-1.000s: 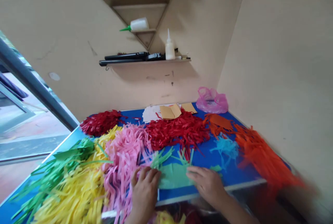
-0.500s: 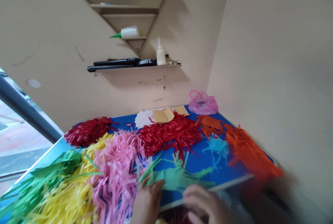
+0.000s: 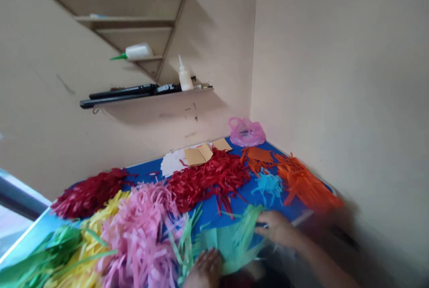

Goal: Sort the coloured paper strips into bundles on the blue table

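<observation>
A sheet of light green tissue paper with fringed ends (image 3: 228, 241) lies near the front edge of the blue table. My left hand (image 3: 205, 269) rests flat on its lower left part, fingers stretched out and the thumb out of sight. At the sheet's right end, my right hand (image 3: 275, 229) is closed on the fringe, its fingers bent and partly blurred. A small dark spot shows between those fingers, too unclear to name. Pink paper strips (image 3: 140, 234) lie just left of the green sheet, and a red strip pile (image 3: 209, 178) lies behind it.
Yellow strips (image 3: 83, 252), green fringes (image 3: 43, 256) and dark red strips (image 3: 89, 192) cover the left side. Light blue strips (image 3: 269, 185) and orange fringes (image 3: 301, 178) lie right. Behind are brown card (image 3: 196, 156) and a pink plastic bag (image 3: 247, 134). A wall shelf (image 3: 150, 98) holds a glue bottle (image 3: 185, 78).
My right hand has moved forward and right onto the green fringe, which now stands up more. My left hand has shifted slightly right and nearer to me. The view has swung right.
</observation>
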A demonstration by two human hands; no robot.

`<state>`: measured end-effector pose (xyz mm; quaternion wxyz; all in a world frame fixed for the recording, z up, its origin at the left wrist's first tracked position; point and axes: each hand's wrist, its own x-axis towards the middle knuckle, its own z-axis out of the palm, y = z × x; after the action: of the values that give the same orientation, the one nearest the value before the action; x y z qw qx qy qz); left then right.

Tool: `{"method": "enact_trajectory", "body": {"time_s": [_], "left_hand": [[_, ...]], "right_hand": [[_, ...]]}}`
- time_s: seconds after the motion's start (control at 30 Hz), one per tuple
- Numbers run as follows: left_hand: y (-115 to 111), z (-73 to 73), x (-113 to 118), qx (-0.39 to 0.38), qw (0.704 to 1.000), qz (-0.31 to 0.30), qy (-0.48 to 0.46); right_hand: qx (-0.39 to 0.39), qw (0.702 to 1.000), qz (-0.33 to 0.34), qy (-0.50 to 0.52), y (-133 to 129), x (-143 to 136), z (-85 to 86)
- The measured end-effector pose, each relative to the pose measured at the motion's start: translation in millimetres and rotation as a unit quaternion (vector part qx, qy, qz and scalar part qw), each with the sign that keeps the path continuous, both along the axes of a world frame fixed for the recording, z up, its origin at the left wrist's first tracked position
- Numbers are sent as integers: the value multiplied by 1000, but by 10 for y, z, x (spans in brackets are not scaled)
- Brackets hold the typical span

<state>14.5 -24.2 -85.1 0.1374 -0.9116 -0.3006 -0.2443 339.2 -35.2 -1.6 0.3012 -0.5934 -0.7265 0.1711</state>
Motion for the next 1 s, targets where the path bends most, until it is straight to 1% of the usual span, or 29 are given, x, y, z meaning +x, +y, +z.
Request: {"method": "enact_trajectory", "body": {"time_s": [0.03, 0.07, 0.1, 0.13, 0.17, 0.2, 0.23, 0.27, 0.33, 0.37, 0.4, 0.43, 0.5, 0.6, 0.7, 0.77, 0.87, 1.0], "left_hand": [[-60, 6, 87, -6, 1000, 8, -17], [-117, 32, 170, -13, 999, 28, -41], [-165, 77, 246, -26, 996, 53, -65], [-203, 138, 313, -46, 993, 76, -82], [-232, 211, 369, -72, 988, 97, -92], [-252, 290, 412, -101, 985, 110, -92], [-264, 369, 440, -132, 981, 116, -83], [-270, 442, 451, -159, 978, 120, -70], [-270, 554, 415, -188, 973, 122, -55], [-265, 590, 368, -197, 972, 119, -54], [-257, 616, 306, -207, 970, 114, -59], [-246, 634, 236, -217, 967, 112, -72], [-217, 652, 100, -243, 957, 119, -106], [-160, 656, 2, -268, 940, 159, -140], [-104, 653, 59, -254, 935, 215, -123], [-77, 657, 139, -233, 936, 246, -95], [-48, 671, 243, -215, 937, 272, -53], [-10, 685, 304, -215, 930, 295, -27]], "right_hand": [[-19, 997, -55, 42, -100, 233, 9], [-1, 987, -143, 76, -203, 399, 19], [43, 965, -241, 89, -303, 479, 24], [101, 939, -320, 78, -395, 464, 17], [152, 928, -337, 52, -474, 359, -5], [170, 949, -266, 22, -532, 181, -39], [145, 982, -121, -19, -563, -44, -77], [102, 993, 2, -62, -561, -284, -112], [34, 988, 101, -109, -458, -689, -145], [11, 985, 128, -117, -372, -814, -139], [-4, 983, 141, -116, -280, -880, -120], [-16, 982, 150, -110, -192, -896, -93], [-36, 984, 144, -103, -60, -841, -27], [-68, 987, 85, -120, 20, -773, 60], [-103, 983, 18, -148, 39, -838, 93], [-116, 980, -11, -161, 54, -899, 90], [-115, 978, -33, -169, 87, -938, 78], [-122, 975, -48, -180, 137, -924, 68]]}}
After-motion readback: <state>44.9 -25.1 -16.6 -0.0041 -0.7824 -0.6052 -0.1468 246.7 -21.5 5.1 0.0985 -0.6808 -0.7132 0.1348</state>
